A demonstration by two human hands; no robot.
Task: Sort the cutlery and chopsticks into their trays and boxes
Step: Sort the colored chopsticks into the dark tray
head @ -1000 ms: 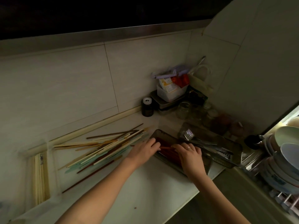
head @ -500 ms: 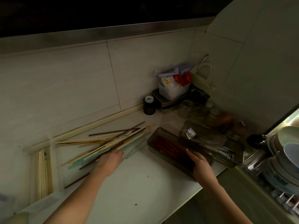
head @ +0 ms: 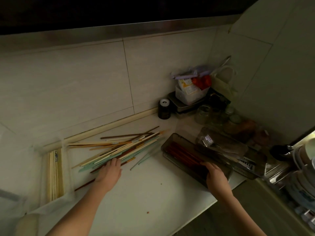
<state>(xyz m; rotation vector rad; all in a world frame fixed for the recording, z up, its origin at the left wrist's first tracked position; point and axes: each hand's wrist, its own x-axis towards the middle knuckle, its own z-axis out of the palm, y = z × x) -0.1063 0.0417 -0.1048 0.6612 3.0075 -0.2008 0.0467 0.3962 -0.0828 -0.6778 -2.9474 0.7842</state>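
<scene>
Setting: dim kitchen corner; white countertop (head: 144,189) against a tiled wall, front edge dropping off at lower right.
Loose chopsticks: a mixed pile of chopsticks (head: 119,149) in cream, pale green and dark brown lies fanned and crossing on the counter, left of centre.
Sorted so far: red-brown chopsticks (head: 184,155) lie lengthwise in a smoky transparent tray (head: 172,139); cream ones sit in a clear box (head: 55,172) at far left.
Cutlery: forks (head: 208,140) and other metal pieces lie in a second tray (head: 252,169), just behind the first.
Left hand: left hand (head: 109,172) lies palm down, fingertips on the near end of the pile; whether any stick is pinched, I cannot tell.
Right hand: right hand (head: 215,174) rests on the near end of the smoky tray, fingers straight, steadying it.
Handling, judged: sticks are light, stiff and smooth, apt to roll or slide; best taken near the thick end, a few matching ones together.
Edges: the smoky tray's near corner sits close to the counter's front edge; a push there risks tipping it off.
Open room: bare counter lies between pile and tray; jars (head: 204,114) and stacked dishes (head: 305,167) crowd the right.
</scene>
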